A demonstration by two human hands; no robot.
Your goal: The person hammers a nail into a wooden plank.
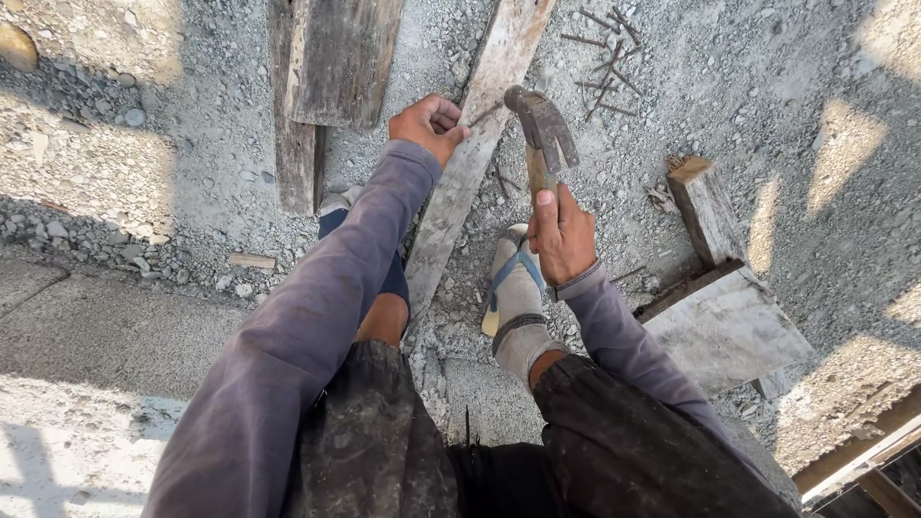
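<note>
Right hand (561,235) in a closed grip around the hammer (543,134); left hand (429,125) pinching a nail (483,115) against the plank (470,163)

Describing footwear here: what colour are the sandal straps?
Blue straps on a pale sandal, clearest in the head view.

Rusty claw hammer (543,129) over plank (459,192)

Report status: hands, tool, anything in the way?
Left hand pinching nail on plank. Right hand gripping hammer, raised above plank. Loose nails lie beyond; nothing blocking.
</note>
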